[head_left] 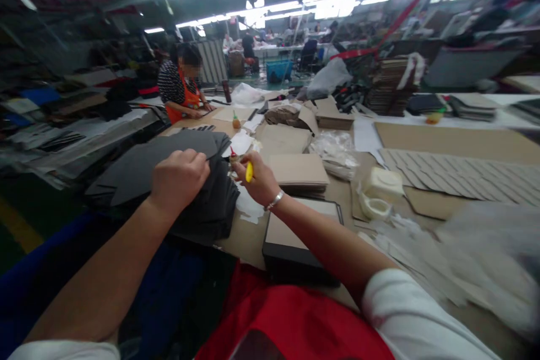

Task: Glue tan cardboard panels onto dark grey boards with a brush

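The stacked sheets are dark grey; the handle is bright yellow and the nozzle red. The bracelet is silver, the wearer's apron red, the sleeve white. The board pile is tan, the container cream. The co-worker's sleeve shows black-and-white stripes; the co-worker's apron is orange, the tub blue.

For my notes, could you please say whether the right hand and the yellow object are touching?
Touching: the head view shows the yellow object gripped in the curled right hand.
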Available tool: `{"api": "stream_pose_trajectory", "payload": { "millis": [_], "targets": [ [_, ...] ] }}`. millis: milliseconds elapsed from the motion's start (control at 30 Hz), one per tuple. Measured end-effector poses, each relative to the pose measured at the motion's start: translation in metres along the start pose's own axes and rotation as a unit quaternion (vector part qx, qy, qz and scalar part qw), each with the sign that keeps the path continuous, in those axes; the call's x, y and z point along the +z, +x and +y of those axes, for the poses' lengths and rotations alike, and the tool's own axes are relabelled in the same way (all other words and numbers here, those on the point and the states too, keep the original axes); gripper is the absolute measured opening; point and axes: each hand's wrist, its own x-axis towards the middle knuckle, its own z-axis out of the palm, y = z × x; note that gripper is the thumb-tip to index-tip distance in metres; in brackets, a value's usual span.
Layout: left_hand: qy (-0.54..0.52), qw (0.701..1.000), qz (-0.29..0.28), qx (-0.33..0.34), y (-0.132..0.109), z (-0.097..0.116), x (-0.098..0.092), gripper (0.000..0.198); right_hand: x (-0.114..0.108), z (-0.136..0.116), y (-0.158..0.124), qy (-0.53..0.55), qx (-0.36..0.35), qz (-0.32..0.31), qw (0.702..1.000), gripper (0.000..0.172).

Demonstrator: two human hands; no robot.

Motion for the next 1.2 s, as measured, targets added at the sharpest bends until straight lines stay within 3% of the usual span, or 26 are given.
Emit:
{"api": "stream_pose_trajectory", "payload": {
  "millis": [100,167,233,367,467,533,700,767,833,900,967,1067,1200],
  "targets": [
    [-0.085,0.983,0.085,0.137,-0.024,0.034,-0.003,0.028,-0.015,0.013,-0.009,0.041,0.013,0.021,0.999,0.033],
    [-0.171,0.949,0.118,0.235,-0.045,0.066,0.001,0.03,-0.035,0.03,-0.034,0.02,0.021,0.058,0.998,0.034],
    [-0.242,0.918,0.124,0.288,-0.064,0.101,0.011,0.036,-0.059,0.05,-0.071,-0.027,0.04,0.087,0.995,0.03],
    [-0.29,0.914,0.035,0.282,-0.087,0.164,0.05,0.038,-0.104,0.094,-0.153,-0.147,0.132,0.103,0.975,0.018],
    [-0.309,0.906,-0.076,0.279,-0.092,0.191,0.082,0.043,-0.123,0.123,-0.195,-0.233,0.219,0.096,0.942,0.015],
    [-0.32,0.894,-0.133,0.285,-0.092,0.202,0.095,0.047,-0.126,0.137,-0.207,-0.275,0.25,0.08,0.925,0.016],
    [-0.317,0.883,-0.18,0.295,-0.083,0.211,0.094,0.049,-0.131,0.149,-0.2,-0.38,0.248,0.019,0.891,0.025],
    [-0.304,0.886,-0.192,0.293,-0.08,0.214,0.088,0.044,-0.142,0.143,-0.191,-0.436,0.229,0.043,0.869,0.034],
    [-0.296,0.889,-0.199,0.286,-0.079,0.218,0.083,0.041,-0.157,0.134,-0.18,-0.444,0.193,0.105,0.868,0.042],
    [-0.297,0.892,-0.203,0.275,-0.08,0.223,0.082,0.039,-0.169,0.125,-0.165,-0.356,0.159,0.164,0.906,0.047],
    [-0.301,0.893,-0.206,0.265,-0.082,0.229,0.081,0.038,-0.169,0.119,-0.145,-0.191,0.154,0.173,0.954,0.051],
    [-0.307,0.891,-0.205,0.265,-0.085,0.237,0.081,0.035,-0.145,0.114,-0.115,0.015,0.196,0.092,0.976,0.05],
    [-0.309,0.891,-0.19,0.274,-0.09,0.243,0.081,0.041,-0.096,0.116,-0.092,0.094,0.24,-0.067,0.964,0.037]
  ]
}}
